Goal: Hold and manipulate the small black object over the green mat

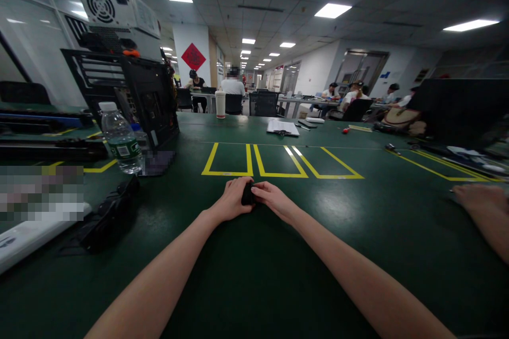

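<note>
Both hands meet over the green table in front of me, just short of the yellow tape outlines. My left hand (pixel 233 200) is wrapped round a small black object (pixel 247 194), whose kind I cannot make out. From the other side, the fingers of my right hand (pixel 272 198) are pinched together against that object's right edge. Whether they grip the object or something tiny on it is hidden. Much of the black object lies behind my left fingers.
Yellow tape (pixel 282 175) marks several areas beyond my hands. At left stand a water bottle (pixel 122 140), a black computer case (pixel 149 98) and black sunglasses (pixel 107 214). A clipboard (pixel 282 127) and a white cup (pixel 220 104) lie farther back. Another person's hand (pixel 483 204) is at right.
</note>
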{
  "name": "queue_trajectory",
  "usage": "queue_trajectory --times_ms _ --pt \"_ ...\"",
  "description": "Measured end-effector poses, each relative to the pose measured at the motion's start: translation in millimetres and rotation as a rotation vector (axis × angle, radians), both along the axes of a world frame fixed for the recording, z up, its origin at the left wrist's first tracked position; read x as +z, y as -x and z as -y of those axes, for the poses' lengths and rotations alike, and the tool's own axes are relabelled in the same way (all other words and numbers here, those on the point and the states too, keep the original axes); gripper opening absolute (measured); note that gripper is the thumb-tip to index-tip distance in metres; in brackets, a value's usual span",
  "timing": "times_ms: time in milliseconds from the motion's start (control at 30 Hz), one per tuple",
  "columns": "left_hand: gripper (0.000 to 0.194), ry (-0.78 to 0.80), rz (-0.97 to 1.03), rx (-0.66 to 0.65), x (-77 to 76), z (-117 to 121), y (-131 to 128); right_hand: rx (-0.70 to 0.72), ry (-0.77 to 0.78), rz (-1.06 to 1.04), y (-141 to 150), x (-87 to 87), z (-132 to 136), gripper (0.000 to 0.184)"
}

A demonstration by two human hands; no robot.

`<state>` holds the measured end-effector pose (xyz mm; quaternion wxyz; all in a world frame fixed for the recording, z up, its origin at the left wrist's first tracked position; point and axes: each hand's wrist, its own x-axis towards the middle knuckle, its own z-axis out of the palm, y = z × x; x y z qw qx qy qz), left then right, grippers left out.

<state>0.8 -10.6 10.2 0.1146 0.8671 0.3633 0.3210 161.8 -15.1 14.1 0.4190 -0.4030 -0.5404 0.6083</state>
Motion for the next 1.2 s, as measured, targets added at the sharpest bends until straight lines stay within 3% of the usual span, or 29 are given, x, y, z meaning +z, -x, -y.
queue_trajectory --times_ms 233,567,900,1200 --pt "0.058 -0.001 0.002 0.019 -2.8 -2 -1 0.073 -0.024 -0.018 -5 4.4 3 0.037" --pt "0.058 -0.016 0.001 0.007 -2.1 -1 0 0.006 -0.027 -0.010 -1 -5.6 -4 0.029" --pt "0.058 -0.028 -0.007 -0.002 -2.2 -2 1 0.064 -0.043 0.002 -4 4.3 5 0.032" --pt "0.059 -0.032 -0.005 -0.004 -3.3 -3 0 0.010 -0.033 0.011 0 -4.9 -3 0.028"
